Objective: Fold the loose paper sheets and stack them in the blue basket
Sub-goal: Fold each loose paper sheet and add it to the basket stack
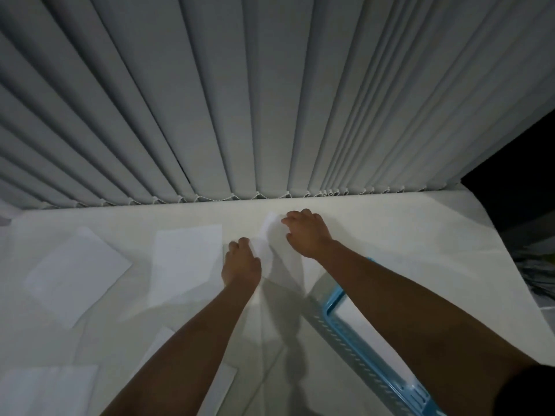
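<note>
A white paper sheet (271, 247) lies on the pale table between my two hands, partly bent upward. My left hand (241, 264) grips its near left edge with curled fingers. My right hand (306, 232) presses and pinches the far right part of the same sheet. The blue basket (348, 334) stands at the lower right under my right forearm, with white paper (369, 331) inside it. Much of the basket is hidden by that arm.
More loose white sheets lie on the table: one at the left (78, 274), one in the middle (186, 262), others near the front edge (45, 391). Grey vertical blinds (270, 100) hang along the far edge. The table ends at the right (510, 265).
</note>
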Demonstrator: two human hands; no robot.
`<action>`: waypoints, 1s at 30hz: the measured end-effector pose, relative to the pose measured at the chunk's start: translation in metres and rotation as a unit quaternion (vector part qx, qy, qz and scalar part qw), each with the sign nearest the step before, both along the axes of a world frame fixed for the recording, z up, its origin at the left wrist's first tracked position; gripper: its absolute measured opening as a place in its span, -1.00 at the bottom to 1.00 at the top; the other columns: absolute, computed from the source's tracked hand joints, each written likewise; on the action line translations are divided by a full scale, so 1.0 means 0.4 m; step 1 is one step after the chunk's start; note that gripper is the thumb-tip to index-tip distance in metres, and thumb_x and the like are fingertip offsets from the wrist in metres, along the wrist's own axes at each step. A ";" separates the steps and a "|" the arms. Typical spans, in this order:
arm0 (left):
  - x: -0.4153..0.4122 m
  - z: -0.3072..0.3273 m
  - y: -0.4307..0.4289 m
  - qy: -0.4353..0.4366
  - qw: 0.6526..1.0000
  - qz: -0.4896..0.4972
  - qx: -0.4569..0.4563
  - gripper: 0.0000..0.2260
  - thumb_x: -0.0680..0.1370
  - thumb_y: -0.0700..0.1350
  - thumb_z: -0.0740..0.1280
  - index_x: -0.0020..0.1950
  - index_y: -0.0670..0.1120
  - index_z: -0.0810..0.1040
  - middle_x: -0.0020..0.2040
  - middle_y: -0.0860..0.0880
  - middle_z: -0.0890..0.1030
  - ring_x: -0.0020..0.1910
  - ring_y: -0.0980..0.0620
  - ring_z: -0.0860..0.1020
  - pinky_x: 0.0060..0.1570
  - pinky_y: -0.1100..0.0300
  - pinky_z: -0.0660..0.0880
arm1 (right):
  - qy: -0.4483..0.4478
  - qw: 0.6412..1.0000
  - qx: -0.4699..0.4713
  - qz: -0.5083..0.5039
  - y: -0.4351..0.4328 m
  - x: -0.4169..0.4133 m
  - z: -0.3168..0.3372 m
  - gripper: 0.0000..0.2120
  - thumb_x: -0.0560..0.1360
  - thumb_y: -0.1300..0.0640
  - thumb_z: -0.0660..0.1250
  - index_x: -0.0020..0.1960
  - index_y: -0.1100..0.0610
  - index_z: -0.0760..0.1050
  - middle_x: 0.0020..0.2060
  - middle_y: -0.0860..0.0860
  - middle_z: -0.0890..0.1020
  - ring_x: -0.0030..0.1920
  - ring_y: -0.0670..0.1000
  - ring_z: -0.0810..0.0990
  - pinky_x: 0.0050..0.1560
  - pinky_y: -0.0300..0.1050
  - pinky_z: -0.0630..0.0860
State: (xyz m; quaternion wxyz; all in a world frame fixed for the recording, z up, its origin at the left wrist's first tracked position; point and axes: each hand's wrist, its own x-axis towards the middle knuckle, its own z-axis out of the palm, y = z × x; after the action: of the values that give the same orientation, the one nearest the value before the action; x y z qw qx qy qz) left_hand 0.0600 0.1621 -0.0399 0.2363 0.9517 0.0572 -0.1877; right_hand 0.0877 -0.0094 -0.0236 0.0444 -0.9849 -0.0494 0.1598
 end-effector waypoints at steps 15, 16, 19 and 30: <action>0.049 0.023 0.030 -0.074 0.996 -0.026 -0.030 -0.78 0.51 -0.21 0.19 0.07 -0.07 0.56 0.07 -0.07 0.56 0.08 -0.09 0.53 0.00 0.05 0.52 | -0.086 0.993 0.005 0.085 0.027 0.070 -0.022 -0.75 0.52 0.18 0.21 0.15 0.04 0.54 0.36 0.02 0.45 0.37 0.12 0.32 0.41 0.05 0.10; 0.050 0.027 0.032 -0.072 0.996 -0.026 -0.053 -0.79 0.51 -0.21 0.19 0.06 -0.07 0.55 0.06 -0.07 0.57 0.06 -0.09 0.54 0.00 0.05 0.52 | -0.109 0.991 0.009 0.082 0.015 0.068 -0.015 -0.78 0.50 0.17 0.22 0.10 0.05 0.56 0.28 0.01 0.51 0.33 0.12 0.37 0.39 0.05 0.12; 0.038 0.035 0.025 -0.047 0.991 -0.065 -0.109 -0.83 0.54 -0.19 0.20 0.05 -0.05 0.54 0.02 -0.05 0.61 -0.01 -0.07 0.57 -0.01 0.05 0.53 | -0.124 0.990 0.022 0.071 -0.022 0.049 0.006 -0.82 0.48 0.17 0.24 0.01 0.05 0.57 0.08 -0.01 0.62 0.23 0.10 0.46 0.37 0.04 0.14; -0.052 0.024 -0.013 0.002 0.971 -0.136 -0.198 -0.87 0.55 0.06 0.29 -0.04 0.02 0.51 0.00 0.08 0.58 -0.06 0.11 0.55 -0.09 0.27 0.40 | -0.075 0.996 0.013 0.053 -0.130 -0.108 0.005 -0.81 0.48 0.16 0.23 0.00 0.05 0.59 -0.02 0.00 0.65 0.23 0.06 0.46 0.42 -0.02 0.07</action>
State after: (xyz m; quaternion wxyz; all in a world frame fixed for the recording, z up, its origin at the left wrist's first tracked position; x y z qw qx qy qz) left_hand 0.0393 0.1569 -0.0302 0.3920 0.8846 -0.1109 -0.2272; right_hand 0.0445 -0.0616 -0.0215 0.0446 -0.9895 -0.1070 0.0868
